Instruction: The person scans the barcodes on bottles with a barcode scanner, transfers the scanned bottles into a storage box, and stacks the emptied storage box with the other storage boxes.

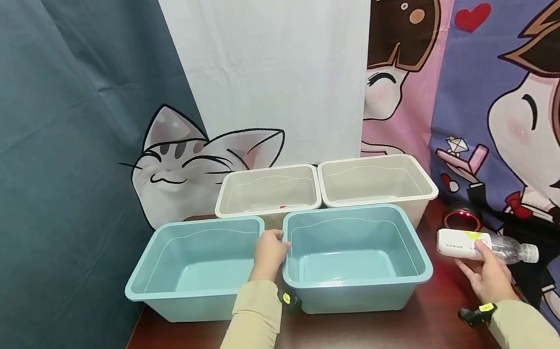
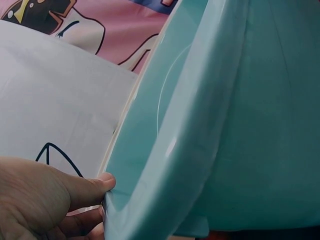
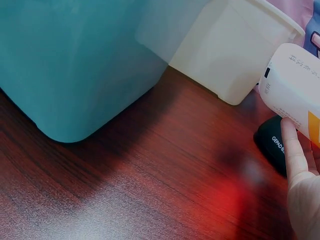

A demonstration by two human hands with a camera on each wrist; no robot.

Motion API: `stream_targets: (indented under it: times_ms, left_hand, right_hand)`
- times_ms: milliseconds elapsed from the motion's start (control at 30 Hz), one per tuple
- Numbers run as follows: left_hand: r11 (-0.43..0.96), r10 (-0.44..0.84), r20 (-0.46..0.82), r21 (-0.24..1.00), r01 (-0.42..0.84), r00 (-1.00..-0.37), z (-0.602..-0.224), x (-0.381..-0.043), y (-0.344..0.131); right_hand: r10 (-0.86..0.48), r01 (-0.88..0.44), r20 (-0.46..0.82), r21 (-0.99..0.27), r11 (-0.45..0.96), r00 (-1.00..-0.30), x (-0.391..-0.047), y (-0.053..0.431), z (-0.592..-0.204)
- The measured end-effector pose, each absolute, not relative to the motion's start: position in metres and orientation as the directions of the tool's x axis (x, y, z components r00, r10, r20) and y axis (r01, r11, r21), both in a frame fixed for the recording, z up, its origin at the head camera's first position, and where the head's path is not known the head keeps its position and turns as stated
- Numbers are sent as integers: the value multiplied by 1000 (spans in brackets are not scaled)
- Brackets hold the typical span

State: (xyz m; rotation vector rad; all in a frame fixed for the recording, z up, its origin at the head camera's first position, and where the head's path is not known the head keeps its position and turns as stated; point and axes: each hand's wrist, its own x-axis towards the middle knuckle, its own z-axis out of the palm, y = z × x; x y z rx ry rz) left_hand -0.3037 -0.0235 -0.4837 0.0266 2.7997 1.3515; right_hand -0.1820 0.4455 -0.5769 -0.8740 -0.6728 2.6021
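Note:
My left hand (image 1: pixel 269 251) is at the left back corner of the right blue bin (image 1: pixel 359 303). In the left wrist view its thumb and fingers (image 2: pixel 85 192) pinch the rim of that bin. Off to the right, my right hand (image 1: pixel 491 278) grips a clear plastic bottle (image 1: pixel 506 249) with a white label, thumb on top and fingers beneath. The bottle lies sideways, its cap pointing right. In the right wrist view only the white, yellow-marked part of the bottle (image 3: pixel 295 82) shows, with fingers under it.
A second blue bin (image 1: pixel 185 304) stands to the left. Behind are two cream bins (image 1: pixel 263 172) (image 1: pixel 423 197), the left one with a small red spot inside. A black round object with a red ring (image 1: pixel 462 219) sits on the brown table (image 1: pixel 353 347) beyond the bottle. Printed cloth hangs behind.

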Motion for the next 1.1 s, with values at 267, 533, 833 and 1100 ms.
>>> stream_targets:
  times_ms: [267,533,833,1100]
  left_hand:
    - [623,28,-22,782,1,-999,-482,-302,-24]
    - [624,29,-24,781,-1,-999,-486,-304,-24]
    - [617,32,-30,787,-4,-999,-487,-302,-23]
    - [619,28,-22,785,0,-999,-486,-302,-24]
  right_hand:
    - [414,-139,-453,-525,-840,-789,-182,444,-570]
    - [410,-172,-388,-519,-837,-826,-189,445,-554]
    - [431,-224,-336,-508,-832,-838,-192,448,-535]
    - [421,-251,-259,-502,-828,-869,-202,442,-516]
